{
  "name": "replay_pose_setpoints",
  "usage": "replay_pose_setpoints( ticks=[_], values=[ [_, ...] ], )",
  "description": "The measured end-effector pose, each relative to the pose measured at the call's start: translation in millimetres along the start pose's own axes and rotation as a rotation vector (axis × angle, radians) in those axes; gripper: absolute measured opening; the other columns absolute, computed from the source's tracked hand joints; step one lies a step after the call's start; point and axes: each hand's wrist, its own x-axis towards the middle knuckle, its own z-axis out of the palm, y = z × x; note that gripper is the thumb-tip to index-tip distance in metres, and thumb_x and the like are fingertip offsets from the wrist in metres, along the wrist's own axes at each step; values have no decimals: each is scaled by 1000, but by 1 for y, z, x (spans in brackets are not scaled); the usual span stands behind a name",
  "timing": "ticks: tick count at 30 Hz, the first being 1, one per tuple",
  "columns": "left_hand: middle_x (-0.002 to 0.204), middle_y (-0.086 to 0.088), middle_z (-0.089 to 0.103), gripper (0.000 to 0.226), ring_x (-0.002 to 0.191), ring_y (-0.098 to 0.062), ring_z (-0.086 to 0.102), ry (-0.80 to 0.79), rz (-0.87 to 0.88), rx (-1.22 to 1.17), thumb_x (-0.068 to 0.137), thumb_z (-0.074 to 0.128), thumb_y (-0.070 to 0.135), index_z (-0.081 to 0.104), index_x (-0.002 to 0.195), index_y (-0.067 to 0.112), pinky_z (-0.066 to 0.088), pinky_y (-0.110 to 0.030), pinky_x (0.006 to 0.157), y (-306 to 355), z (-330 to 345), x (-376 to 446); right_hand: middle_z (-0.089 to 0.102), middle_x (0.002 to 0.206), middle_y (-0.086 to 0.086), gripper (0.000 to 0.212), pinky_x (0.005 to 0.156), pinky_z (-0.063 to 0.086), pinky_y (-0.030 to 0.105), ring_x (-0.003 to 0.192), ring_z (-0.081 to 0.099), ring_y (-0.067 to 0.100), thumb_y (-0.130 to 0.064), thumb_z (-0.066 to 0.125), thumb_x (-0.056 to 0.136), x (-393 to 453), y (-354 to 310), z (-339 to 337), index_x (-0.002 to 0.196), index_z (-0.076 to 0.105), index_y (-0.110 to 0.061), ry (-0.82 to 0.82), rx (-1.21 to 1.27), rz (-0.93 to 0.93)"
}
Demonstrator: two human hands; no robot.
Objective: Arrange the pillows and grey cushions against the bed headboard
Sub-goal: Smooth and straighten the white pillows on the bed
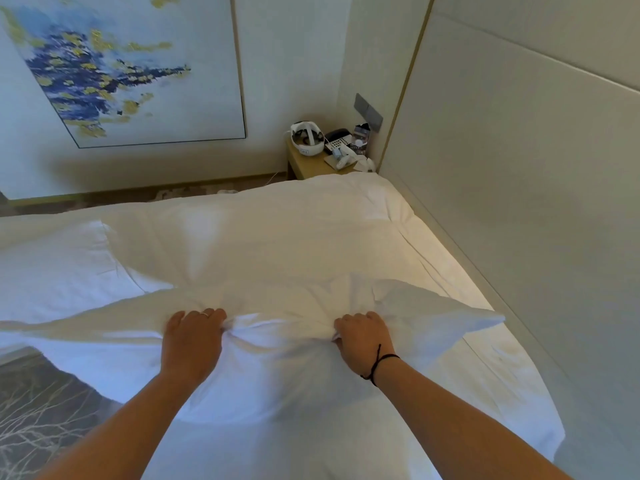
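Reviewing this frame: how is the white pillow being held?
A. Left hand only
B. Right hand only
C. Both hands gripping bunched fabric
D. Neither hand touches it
C: the left hand and the right hand each have fingers curled into bunched fabric along the upper edge of the white pillow, which is over the bed.

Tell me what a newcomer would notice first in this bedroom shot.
First, the left hand and right hand gripping a white pillow at the centre, above the white bed. Next, the blue and yellow painting on the wall at upper left. Then the cluttered bedside table in the far corner.
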Motion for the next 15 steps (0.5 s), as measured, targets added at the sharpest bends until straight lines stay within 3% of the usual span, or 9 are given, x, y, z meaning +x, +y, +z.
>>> replay_pose_setpoints(
  ticks=[4,11,15],
  values=[
    [79,-7,70,9,75,-32,67,88,-61,6,83,69,11,68,91,15,46,-44,81,42,-35,59,68,90,7,19,67,30,32,84,62,31,-31,49,94,18,49,-31,86,59,-16,108,224,-40],
    [90,-10,73,17,87,-34,65,265,-5,49,88,60,12,72,99,16,41,-48,96,165,-111,185,66,85,6,28,60,33,31,80,60,28,-39,53,95,26,183,-96,75,47,-19,205,524,12],
    [92,-10,73,14,96,-35,60,310,95,12,90,57,18,70,94,20,33,-51,106,261,-146,269,61,74,5,34,58,35,34,69,55,24,-37,53,96,19,262,-136,73,52,-12,285,665,83]
  ],
)
